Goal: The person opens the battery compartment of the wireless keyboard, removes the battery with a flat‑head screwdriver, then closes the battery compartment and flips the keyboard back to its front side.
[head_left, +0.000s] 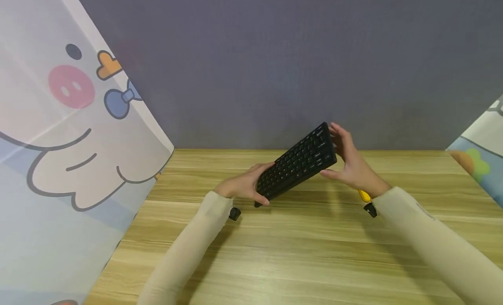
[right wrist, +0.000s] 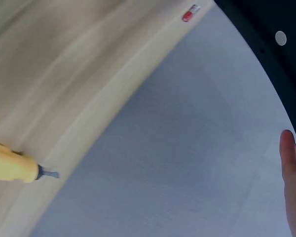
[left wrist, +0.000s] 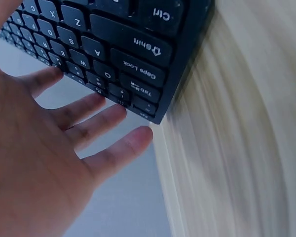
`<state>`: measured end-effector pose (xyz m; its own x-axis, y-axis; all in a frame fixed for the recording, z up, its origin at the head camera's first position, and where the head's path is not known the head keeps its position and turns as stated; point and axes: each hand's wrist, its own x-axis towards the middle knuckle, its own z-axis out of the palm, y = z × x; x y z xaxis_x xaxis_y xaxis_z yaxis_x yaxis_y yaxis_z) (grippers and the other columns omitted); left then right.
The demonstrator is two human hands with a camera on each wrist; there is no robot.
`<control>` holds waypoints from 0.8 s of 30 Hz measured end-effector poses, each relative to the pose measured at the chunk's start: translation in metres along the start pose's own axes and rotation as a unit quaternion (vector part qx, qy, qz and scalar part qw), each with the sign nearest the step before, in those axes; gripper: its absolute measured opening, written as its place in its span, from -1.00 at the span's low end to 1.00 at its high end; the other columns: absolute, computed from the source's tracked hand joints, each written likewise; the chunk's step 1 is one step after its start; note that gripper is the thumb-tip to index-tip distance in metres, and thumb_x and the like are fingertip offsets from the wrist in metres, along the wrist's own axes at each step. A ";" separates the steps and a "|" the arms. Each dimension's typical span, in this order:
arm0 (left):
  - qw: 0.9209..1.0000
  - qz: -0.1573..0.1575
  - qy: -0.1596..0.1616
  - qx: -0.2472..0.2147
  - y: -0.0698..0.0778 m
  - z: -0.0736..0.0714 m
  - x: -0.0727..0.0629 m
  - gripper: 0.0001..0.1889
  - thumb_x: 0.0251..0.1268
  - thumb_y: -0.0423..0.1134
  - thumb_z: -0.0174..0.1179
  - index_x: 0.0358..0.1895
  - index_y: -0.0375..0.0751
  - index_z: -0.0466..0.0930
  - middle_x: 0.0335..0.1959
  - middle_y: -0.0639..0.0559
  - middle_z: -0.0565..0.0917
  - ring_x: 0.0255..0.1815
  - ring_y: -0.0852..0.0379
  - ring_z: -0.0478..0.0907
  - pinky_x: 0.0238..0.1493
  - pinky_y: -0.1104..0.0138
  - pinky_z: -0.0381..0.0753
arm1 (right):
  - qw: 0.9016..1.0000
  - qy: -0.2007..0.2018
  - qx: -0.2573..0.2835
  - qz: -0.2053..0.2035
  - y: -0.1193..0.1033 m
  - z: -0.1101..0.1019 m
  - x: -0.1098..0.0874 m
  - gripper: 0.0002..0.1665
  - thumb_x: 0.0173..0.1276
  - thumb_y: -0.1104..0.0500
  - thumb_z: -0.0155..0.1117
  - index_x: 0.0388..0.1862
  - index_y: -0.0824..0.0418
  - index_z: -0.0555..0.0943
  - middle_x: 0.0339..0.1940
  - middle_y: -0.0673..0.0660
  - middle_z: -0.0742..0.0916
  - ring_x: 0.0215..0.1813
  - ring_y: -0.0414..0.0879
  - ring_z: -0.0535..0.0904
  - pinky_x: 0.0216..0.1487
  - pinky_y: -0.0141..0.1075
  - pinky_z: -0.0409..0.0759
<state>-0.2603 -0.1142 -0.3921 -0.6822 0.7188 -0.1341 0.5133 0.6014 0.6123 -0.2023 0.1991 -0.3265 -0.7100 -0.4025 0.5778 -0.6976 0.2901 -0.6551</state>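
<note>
A black keyboard (head_left: 300, 163) is held off the table, tilted so that its right end is higher than its left, keys toward the head camera. My left hand (head_left: 245, 185) grips the lower left end, thumb on the near edge and fingers at the far edge. In the left wrist view, the fingertips (left wrist: 116, 113) touch the edge by the number keys. At the raised end, my right hand (head_left: 349, 161) holds the keyboard, thumb at the lower corner and fingers partly hidden behind it. The right wrist view shows the keyboard's dark underside (right wrist: 266, 44) with a round pale foot.
A yellow-handled tool (right wrist: 15, 165) with a metal tip lies on the wood-grain table (head_left: 275, 252), partly hidden by the right forearm in the head view. A small red-and-white item (right wrist: 190, 14) lies near the table's far edge. Behind rises a grey panel (head_left: 275, 69).
</note>
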 end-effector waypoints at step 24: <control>0.988 -0.036 0.004 0.153 -0.009 0.003 -0.006 0.30 -0.28 0.17 0.53 0.53 0.10 -0.22 0.24 -0.07 0.15 0.20 -0.07 0.13 0.09 0.01 0.38 | 0.953 -0.164 -0.158 0.201 0.055 -0.001 -0.063 0.41 -0.06 -0.14 0.56 0.49 0.41 -0.11 0.34 0.42 0.25 0.22 0.32 0.34 0.18 0.21 0.28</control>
<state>-0.2594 -0.1225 -0.3991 -0.7265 0.6679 -0.1618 0.5955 0.7293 0.3369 -0.1963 0.2417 -0.3986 -0.8938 -0.4384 0.0946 -0.4067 0.7034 -0.5830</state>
